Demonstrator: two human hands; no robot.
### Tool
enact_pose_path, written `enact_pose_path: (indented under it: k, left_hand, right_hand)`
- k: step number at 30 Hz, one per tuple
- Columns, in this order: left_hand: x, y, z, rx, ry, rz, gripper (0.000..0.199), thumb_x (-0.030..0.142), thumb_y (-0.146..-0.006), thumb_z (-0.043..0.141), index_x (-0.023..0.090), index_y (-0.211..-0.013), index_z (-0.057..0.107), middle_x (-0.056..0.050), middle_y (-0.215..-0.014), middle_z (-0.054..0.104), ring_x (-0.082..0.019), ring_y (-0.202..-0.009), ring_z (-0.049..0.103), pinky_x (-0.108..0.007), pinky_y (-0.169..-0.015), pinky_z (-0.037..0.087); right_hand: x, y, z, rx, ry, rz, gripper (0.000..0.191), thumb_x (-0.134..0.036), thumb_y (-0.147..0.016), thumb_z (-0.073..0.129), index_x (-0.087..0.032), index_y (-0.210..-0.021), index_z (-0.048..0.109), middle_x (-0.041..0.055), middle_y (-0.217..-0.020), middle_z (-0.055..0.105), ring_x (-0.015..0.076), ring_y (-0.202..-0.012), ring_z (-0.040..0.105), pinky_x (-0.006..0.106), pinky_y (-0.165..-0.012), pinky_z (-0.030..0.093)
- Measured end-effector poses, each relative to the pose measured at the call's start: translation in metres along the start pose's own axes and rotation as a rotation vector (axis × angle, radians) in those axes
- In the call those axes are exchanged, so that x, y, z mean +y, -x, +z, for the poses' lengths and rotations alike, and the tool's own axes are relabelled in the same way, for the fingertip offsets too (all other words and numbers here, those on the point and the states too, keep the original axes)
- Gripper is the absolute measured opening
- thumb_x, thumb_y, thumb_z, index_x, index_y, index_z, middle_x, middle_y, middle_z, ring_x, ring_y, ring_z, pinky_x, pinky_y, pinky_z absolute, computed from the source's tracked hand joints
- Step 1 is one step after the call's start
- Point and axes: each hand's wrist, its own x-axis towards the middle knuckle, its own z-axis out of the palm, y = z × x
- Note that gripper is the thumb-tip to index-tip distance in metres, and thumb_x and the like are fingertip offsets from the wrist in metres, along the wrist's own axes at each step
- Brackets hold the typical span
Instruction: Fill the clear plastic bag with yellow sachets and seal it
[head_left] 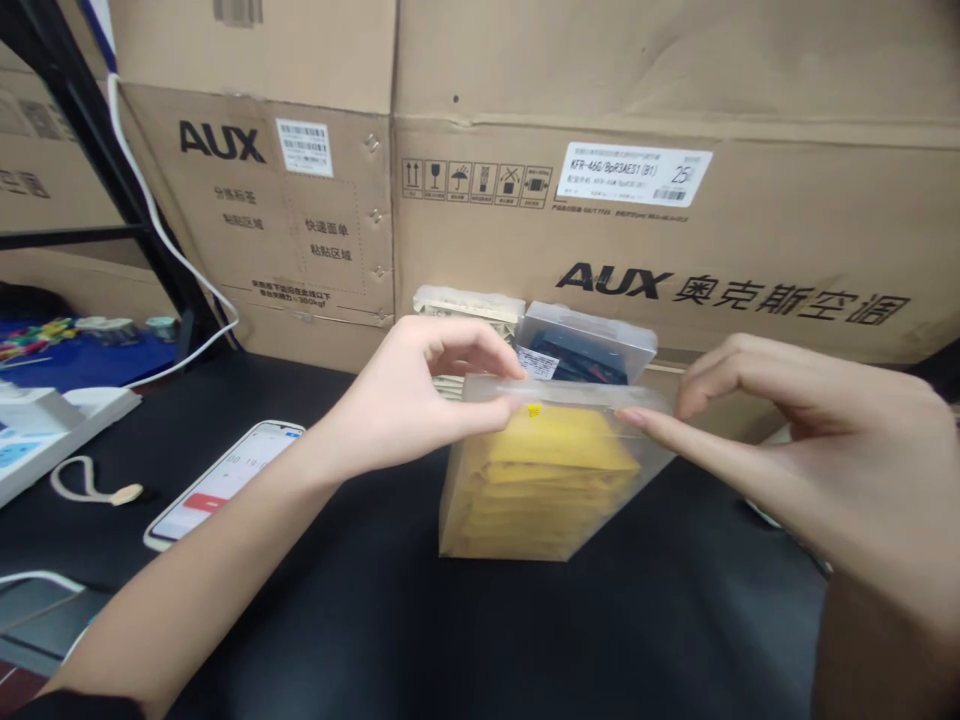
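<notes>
My left hand (409, 400) pinches the top flap of the frosted clear plastic box of yellow cloths (544, 480), which stands on the black worktop (390, 620); my right hand (787, 440) touches its opposite top edge with an extended finger, gripping nothing. I judge steady, even pressure keeps it upright.

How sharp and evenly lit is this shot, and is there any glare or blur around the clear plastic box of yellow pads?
Head view: soft, even light, no hard shadows; the clear plastic box of yellow pads looks hazy; right hand close and slightly blurred, left hand crisper; white phone screen washed out; brown cardboard cartons' edges bow from lens distortion.
</notes>
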Motion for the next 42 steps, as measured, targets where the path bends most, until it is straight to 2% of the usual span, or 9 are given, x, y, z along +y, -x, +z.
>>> enact_pose_path:
  k: [5,8,12,15,19,24,28,34,42]
  left_hand:
    - [-0.002,0.0,0.003,0.036,0.042,-0.023,0.009,0.019,-0.072,0.068,0.014,-0.079,0.067,-0.006,-0.086,0.072,-0.017,-0.082,0.068,-0.026,-0.073,0.055]
    - [-0.003,-0.001,0.004,0.049,0.045,-0.022,0.009,0.02,-0.072,0.068,0.014,-0.079,0.066,-0.006,-0.087,0.072,-0.017,-0.083,0.068,-0.026,-0.073,0.055]
    - [-0.005,-0.001,0.005,0.081,0.04,-0.003,0.007,0.018,-0.073,0.067,0.014,-0.078,0.066,-0.006,-0.088,0.072,-0.017,-0.085,0.068,-0.027,-0.077,0.055]
    - [-0.007,-0.001,0.006,0.087,0.042,0.005,0.006,0.017,-0.073,0.067,0.014,-0.077,0.066,-0.006,-0.087,0.072,-0.017,-0.085,0.068,-0.027,-0.078,0.054]
    - [-0.005,0.0,0.005,0.081,0.052,-0.002,0.006,0.018,-0.073,0.066,0.014,-0.077,0.066,-0.006,-0.088,0.072,-0.017,-0.085,0.068,-0.029,-0.08,0.054]
    - [-0.004,0.0,0.005,0.052,0.074,-0.017,0.007,0.02,-0.073,0.067,0.015,-0.077,0.065,-0.007,-0.09,0.072,-0.018,-0.086,0.068,-0.03,-0.08,0.054]
    - [-0.003,0.001,0.007,0.066,0.051,-0.007,0.006,0.02,-0.074,0.066,0.015,-0.077,0.065,-0.006,-0.089,0.072,-0.018,-0.087,0.067,-0.03,-0.081,0.053]
    - [0.01,0.01,0.013,0.08,-0.053,0.038,0.004,0.014,-0.075,0.062,0.016,-0.076,0.066,-0.004,-0.087,0.071,-0.017,-0.086,0.066,-0.03,-0.083,0.053]
    - [0.011,0.011,0.013,0.084,-0.05,0.029,0.005,0.014,-0.074,0.062,0.017,-0.075,0.066,-0.004,-0.088,0.071,-0.018,-0.087,0.066,-0.031,-0.084,0.053]
  right_hand:
    - [0.011,-0.002,0.009,-0.019,-0.013,-0.037,0.02,-0.041,-0.077,0.065,-0.024,-0.085,0.068,0.0015,-0.086,0.072,0.019,-0.078,0.066,0.03,-0.073,0.05]
    - [0.018,-0.003,0.011,-0.024,-0.09,0.02,0.022,-0.043,-0.072,0.07,-0.025,-0.082,0.067,-0.0001,-0.083,0.07,0.0181,-0.079,0.065,0.03,-0.074,0.049]
    - [0.02,-0.003,0.009,0.031,-0.085,-0.073,0.016,-0.038,-0.071,0.072,-0.024,-0.069,0.063,-0.0006,-0.084,0.063,0.0158,-0.078,0.062,0.03,-0.073,0.047]
    - [0.018,-0.003,0.009,0.019,-0.04,-0.113,0.011,-0.037,-0.076,0.067,-0.029,-0.083,0.071,-0.0014,-0.093,0.067,0.0153,-0.083,0.063,0.028,-0.075,0.049]
    - [0.018,-0.001,0.011,-0.072,-0.079,-0.002,0.019,-0.038,-0.078,0.065,-0.03,-0.094,0.072,-0.0009,-0.113,0.067,0.0211,-0.101,0.063,0.033,-0.089,0.048]
    - [0.02,-0.001,0.011,-0.12,-0.298,0.136,0.011,-0.035,-0.074,0.069,-0.026,-0.079,0.071,0.0009,-0.104,0.07,0.0244,-0.103,0.063,0.039,-0.095,0.046]
    - [0.018,-0.002,0.009,-0.126,-0.248,0.144,0.018,-0.039,-0.073,0.069,-0.027,-0.086,0.072,0.0012,-0.104,0.07,0.0243,-0.104,0.062,0.039,-0.096,0.046]
    - [0.023,-0.004,0.004,-0.285,-0.254,0.152,0.026,-0.043,-0.074,0.068,-0.03,-0.096,0.072,0.0003,-0.11,0.069,0.0244,-0.11,0.06,0.039,-0.099,0.044]
    - [0.02,-0.003,0.012,-0.074,-0.359,0.15,0.015,-0.027,-0.067,0.075,-0.025,-0.081,0.073,0.001,-0.089,0.073,0.0203,-0.089,0.066,0.032,-0.087,0.052]
